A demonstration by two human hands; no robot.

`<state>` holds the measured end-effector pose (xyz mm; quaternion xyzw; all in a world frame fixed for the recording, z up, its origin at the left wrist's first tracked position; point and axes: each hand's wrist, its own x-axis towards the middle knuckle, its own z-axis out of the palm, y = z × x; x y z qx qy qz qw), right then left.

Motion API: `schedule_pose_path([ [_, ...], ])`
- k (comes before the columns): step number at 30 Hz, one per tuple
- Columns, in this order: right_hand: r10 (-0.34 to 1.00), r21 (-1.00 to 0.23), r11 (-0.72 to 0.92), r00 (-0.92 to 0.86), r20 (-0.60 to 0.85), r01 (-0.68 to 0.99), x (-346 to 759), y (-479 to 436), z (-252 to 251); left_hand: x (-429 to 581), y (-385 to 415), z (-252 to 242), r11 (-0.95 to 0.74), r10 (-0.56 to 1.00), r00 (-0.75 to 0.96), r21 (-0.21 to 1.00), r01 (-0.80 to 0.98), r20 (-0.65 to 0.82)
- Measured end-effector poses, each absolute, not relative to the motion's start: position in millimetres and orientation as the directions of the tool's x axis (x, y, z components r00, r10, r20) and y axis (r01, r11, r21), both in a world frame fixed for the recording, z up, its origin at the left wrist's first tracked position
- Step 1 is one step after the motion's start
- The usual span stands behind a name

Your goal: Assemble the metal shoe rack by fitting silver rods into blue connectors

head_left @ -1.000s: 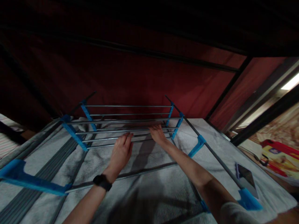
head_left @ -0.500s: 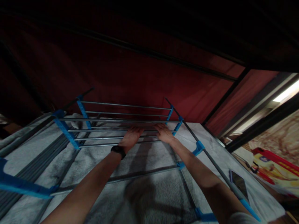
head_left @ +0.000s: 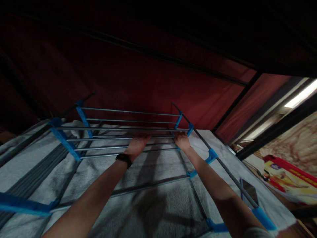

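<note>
A rack frame of thin metal tubes and blue plastic connectors lies on a grey cloth. My left hand (head_left: 138, 144), with a black band on its wrist, reaches across the middle of the rack, its fingers curled over a metal tube (head_left: 111, 138). Farther right, my right hand (head_left: 182, 140) closes around the end of a tube, close to a blue connector (head_left: 190, 129). The undersides of both hands' fingers are hidden. At the rack's left side, another blue connector (head_left: 64, 140) holds several tube ends.
Several loose tubes (head_left: 37, 170) lie side by side on the cloth (head_left: 138, 218) at left. A phone (head_left: 249, 191) rests beside the right-hand pole. Red fabric (head_left: 138, 79) hangs behind the rack. A red and yellow package (head_left: 289, 180) sits at far right.
My right hand has slid right along the tubes to the right-hand connector, and its fingers have curled in. My left hand stays at about the same spot. The view has shifted slightly.
</note>
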<state>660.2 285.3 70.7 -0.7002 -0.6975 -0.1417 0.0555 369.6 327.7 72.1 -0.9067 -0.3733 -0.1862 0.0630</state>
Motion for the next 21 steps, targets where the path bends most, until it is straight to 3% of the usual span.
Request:
schedule_pose_path([
  [21, 0.915, 0.01, 0.121, -0.115, 0.387, 0.993, 630, 274, 56, 369, 324, 73, -0.681, 0.682, 0.65, -0.032, 0.731, 0.335],
])
